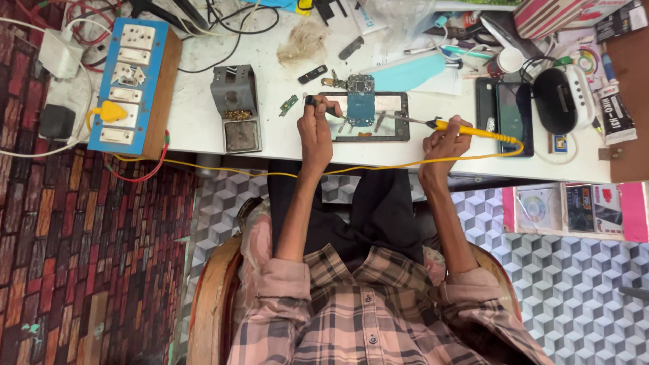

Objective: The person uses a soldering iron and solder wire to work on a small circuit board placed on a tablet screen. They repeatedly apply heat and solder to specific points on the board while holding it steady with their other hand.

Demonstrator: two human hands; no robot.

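Note:
An opened dark phone (395,128) lies flat on the white workbench (196,115), with a blue circuit board (360,105) on it. My left hand (316,125) rests at the phone's left edge, its fingertips pinching a small part or wire beside the board. My right hand (443,143) grips a yellow soldering iron (473,130); its metal tip points left and reaches over the phone near the board. The iron's yellow cord (270,172) trails along the bench's front edge.
A blue socket board (132,78) with a yellow plug sits at the left. A grey soldering stand (236,111) is beside it. Another phone (510,115), a black and white device (564,98), tubes and cables crowd the right and back. My lap and a wooden chair are below.

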